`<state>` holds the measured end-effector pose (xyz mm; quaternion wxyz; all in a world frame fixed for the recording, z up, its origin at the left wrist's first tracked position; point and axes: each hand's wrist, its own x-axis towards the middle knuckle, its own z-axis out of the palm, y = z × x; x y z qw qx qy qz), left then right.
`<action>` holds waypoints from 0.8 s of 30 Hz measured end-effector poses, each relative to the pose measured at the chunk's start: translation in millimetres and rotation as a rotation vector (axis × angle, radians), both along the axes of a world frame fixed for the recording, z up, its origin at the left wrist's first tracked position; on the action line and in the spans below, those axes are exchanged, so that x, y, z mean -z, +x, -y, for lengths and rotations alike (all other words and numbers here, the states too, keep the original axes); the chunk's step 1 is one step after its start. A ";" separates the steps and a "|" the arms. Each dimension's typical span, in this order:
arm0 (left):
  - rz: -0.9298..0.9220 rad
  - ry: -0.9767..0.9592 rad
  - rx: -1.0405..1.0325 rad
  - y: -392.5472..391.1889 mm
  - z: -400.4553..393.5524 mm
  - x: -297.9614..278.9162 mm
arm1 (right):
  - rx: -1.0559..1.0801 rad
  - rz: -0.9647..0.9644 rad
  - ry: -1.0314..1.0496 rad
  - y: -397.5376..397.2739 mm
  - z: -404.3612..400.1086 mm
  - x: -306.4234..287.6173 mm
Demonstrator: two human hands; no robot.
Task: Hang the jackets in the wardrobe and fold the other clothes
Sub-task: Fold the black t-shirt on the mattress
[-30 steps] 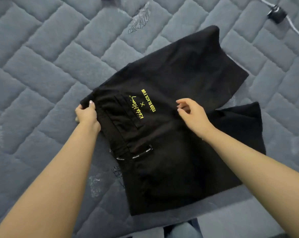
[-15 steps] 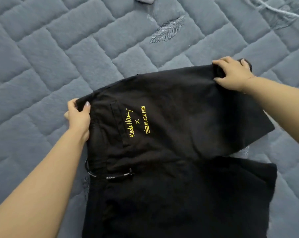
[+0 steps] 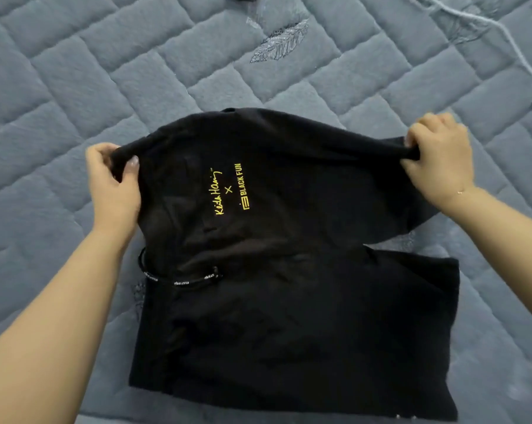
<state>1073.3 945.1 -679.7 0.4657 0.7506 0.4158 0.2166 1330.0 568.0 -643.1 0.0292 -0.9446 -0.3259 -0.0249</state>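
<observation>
Shorts point(image 3: 289, 270), black, lie on the gray bed point(image 3: 75, 87). Left hand point(image 3: 112, 185) and right hand point(image 3: 439, 160) each pinch a top corner with curled fingers.

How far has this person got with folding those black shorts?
Done: the black shorts lie spread on the quilted bed cover. In hand: the left hand and right hand grip the far edge, lifting it. Left: no fold is finished; no jackets or wardrobe in view.
</observation>
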 end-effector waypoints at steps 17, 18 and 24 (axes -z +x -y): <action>-0.316 0.411 0.618 -290.9 126.1 -16.3 | 0.313 -0.108 -0.245 -338.3 215.0 14.1; -0.380 0.406 0.568 -299.9 132.3 -8.7 | 0.327 -0.113 -0.273 -349.1 219.6 22.3; -0.430 0.079 0.202 -299.9 161.2 8.2 | 0.525 -0.178 -0.178 -376.2 227.8 45.0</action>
